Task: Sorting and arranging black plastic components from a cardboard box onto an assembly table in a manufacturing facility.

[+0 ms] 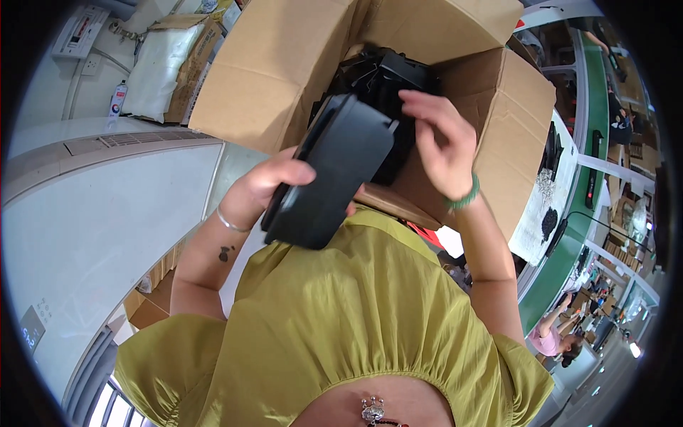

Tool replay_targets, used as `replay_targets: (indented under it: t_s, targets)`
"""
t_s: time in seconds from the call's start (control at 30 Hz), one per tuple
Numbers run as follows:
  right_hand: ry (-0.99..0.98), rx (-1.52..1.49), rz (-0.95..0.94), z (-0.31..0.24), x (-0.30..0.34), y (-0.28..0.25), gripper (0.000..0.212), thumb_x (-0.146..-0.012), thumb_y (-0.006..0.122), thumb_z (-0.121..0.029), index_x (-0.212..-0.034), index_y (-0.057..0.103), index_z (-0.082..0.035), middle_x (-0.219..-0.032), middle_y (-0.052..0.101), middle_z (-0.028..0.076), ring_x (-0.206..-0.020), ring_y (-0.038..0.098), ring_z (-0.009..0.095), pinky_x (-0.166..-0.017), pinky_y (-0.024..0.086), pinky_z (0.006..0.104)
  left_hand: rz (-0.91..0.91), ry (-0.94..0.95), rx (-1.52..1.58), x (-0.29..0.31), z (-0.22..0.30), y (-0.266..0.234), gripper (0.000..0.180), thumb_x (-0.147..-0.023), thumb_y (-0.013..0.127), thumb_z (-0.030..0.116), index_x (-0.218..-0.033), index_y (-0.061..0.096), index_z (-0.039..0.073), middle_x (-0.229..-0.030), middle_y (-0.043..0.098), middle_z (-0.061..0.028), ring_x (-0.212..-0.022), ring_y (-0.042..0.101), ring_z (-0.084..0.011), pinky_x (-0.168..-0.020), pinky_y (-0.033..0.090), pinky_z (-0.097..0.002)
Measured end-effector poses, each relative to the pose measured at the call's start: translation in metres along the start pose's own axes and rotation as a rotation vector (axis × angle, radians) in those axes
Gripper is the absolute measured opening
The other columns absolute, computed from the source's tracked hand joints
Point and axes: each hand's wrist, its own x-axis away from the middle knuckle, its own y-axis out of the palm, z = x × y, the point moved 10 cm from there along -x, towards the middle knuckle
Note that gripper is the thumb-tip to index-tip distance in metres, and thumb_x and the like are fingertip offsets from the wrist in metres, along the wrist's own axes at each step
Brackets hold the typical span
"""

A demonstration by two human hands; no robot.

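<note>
Black casing, at the near edge of the carton, is gripped by the left hand, thumb atop, fingers beneath, presumably for steadiness; carton walls contain black parts; the right hand, loosely curled inside the right edge, grips nothing visible.

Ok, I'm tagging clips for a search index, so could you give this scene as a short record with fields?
container: open cardboard box, black parts inside
left hand: grips a black piece, thumb on top
right hand: nothing visible in it; contact with black parts unclear
left side: white cabinet, spray can
right side: green work surface, person in pink
</note>
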Motion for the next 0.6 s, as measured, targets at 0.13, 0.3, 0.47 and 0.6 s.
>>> replay_targets:
  t_s: [0.13, 0.3, 0.47, 0.6]
  targets:
    - [0.380, 0.081, -0.154, 0.152, -0.023, 0.057, 0.022, -0.076, 0.049, -0.004, -0.089, 0.067, -0.007, -0.082, 0.066, 0.014, -0.078, 0.063, 0.027, -0.075, 0.050, 0.0335, -0.023, -0.069, 0.215, 0.032, -0.038, -0.011, 0.086, -0.055, 0.071, 0.036, -0.121, 0.038, -0.009, -0.103, 0.052, -0.0241, -0.085, 0.060, -0.0334, -0.074, 0.052, -0.0407]
    - [0.622, 0.431, -0.488, 0.302, -0.020, 0.169, 0.021, -0.075, 0.058, -0.020, -0.092, 0.068, -0.012, -0.092, 0.065, 0.014, -0.090, 0.061, 0.031, -0.084, 0.048, 0.0384, 0.359, 0.078, 0.306, 0.064, -0.061, -0.043, 0.088, -0.050, 0.072, 0.036, -0.120, 0.039, -0.007, -0.100, 0.051, -0.0232, -0.082, 0.057, -0.0334, -0.074, 0.049, -0.0371]
    - [0.814, 0.630, -0.519, 0.316, -0.022, 0.216, 0.028, -0.075, 0.061, -0.020, -0.101, 0.065, -0.010, -0.091, 0.066, 0.014, -0.086, 0.064, 0.028, -0.080, 0.050, 0.0381, 0.311, 0.279, 0.456, 0.086, -0.064, -0.053, 0.085, -0.053, 0.072, 0.034, -0.120, 0.039, -0.006, -0.100, 0.052, -0.0235, -0.085, 0.057, -0.0315, -0.075, 0.048, -0.0377]
    - [0.944, 0.363, -0.585, 0.339, -0.012, 0.229, 0.039, -0.073, 0.061, -0.012, -0.113, 0.060, -0.012, -0.083, 0.068, 0.010, -0.074, 0.066, 0.023, -0.071, 0.053, 0.0364, 0.264, 0.333, 0.547, 0.087, -0.057, -0.043, 0.084, -0.056, 0.069, 0.035, -0.123, 0.037, -0.005, -0.102, 0.050, -0.0239, -0.087, 0.057, -0.0319, -0.077, 0.047, -0.0384]
